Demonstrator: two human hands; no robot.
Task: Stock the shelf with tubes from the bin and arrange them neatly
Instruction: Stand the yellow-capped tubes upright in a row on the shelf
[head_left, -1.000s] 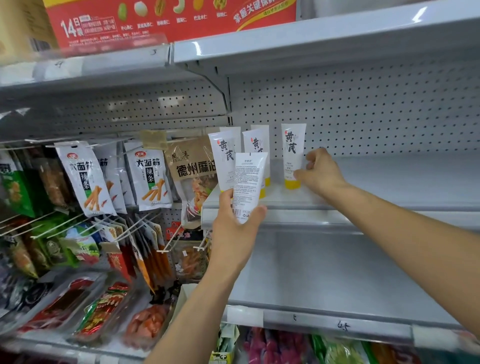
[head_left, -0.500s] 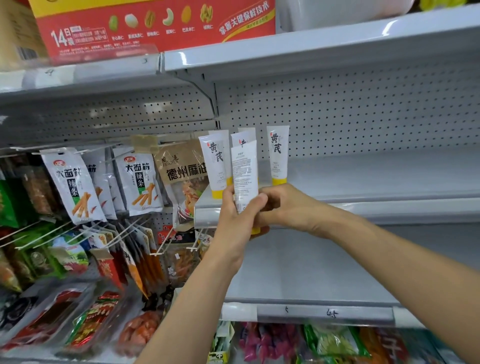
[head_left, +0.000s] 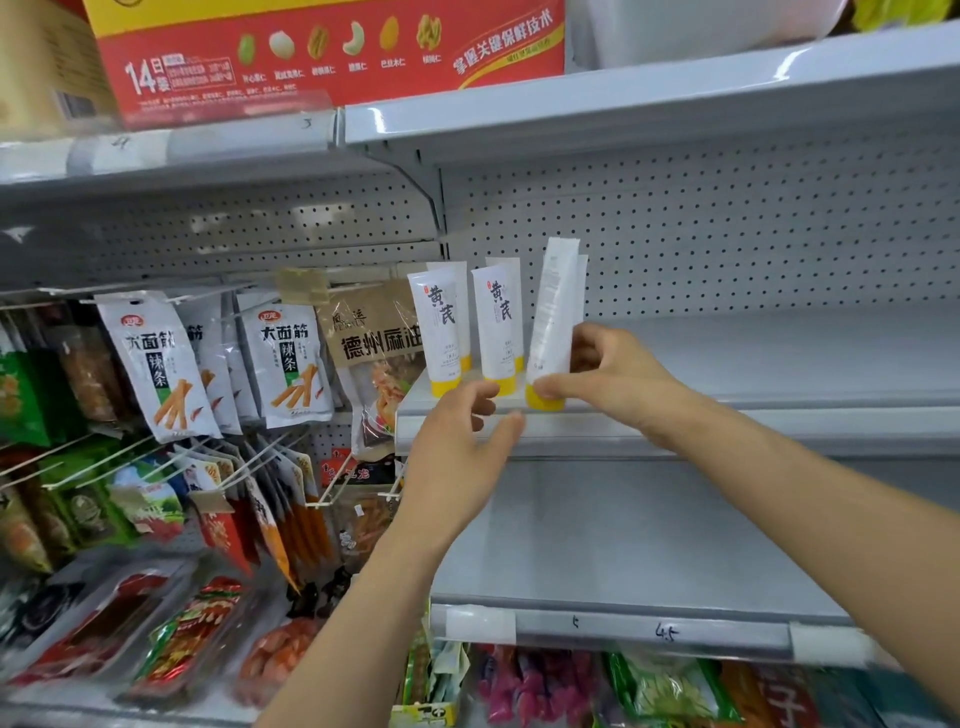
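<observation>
Right hand (head_left: 608, 374) holds a white, yellow-capped tube (head_left: 553, 322) upright on the shelf (head_left: 753, 358).
Fingers and thumb pinch it low, cap at the front edge, at 3 o'clock of two standing tubes (head_left: 441, 327). Left hand (head_left: 462, 447), at their 6 o'clock, is loose-fingered and holds nothing.

Tubes (head_left: 441, 332) upright in a row at the shelf's (head_left: 779, 358) left end, snack packets (head_left: 291, 358) further left.

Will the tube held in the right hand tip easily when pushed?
Probably yes: the tube is tall, its yellow cap narrow, and it leans slightly. It seems light: the right hand only pinches it.
</observation>
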